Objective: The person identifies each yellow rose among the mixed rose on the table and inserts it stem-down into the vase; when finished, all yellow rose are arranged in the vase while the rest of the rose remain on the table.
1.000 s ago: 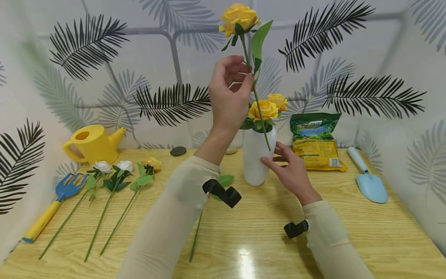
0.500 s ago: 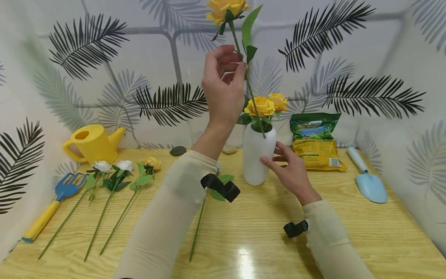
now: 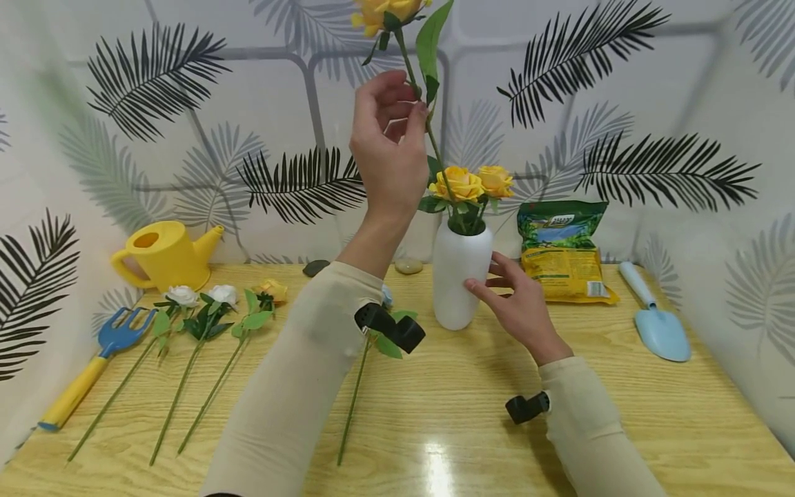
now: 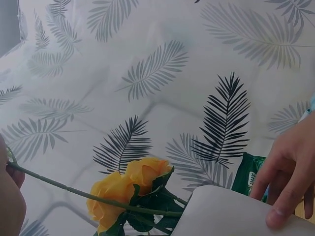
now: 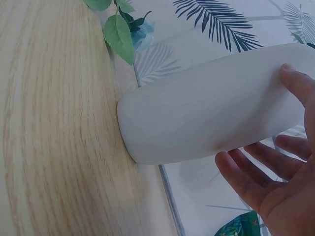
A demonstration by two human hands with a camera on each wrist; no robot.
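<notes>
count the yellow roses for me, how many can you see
4. One held high by the left hand, its bloom partly cut off at the frame's top; two in the white vase; one lying on the table. The left arm may hide others.

The left arm rises from the 6 o'clock edge toward 12, sleeve pale, wrist bent slightly. The left hand (image 3: 388,148) is raised high, its thumb and fingertips (image 3: 417,109) pinched together, palm turned toward 3 o'clock. The right arm enters from 5 o'clock and lies low. The right hand (image 3: 518,307) is spread, fingers relaxed and pointing toward 10 o'clock, thumb forward.
</notes>
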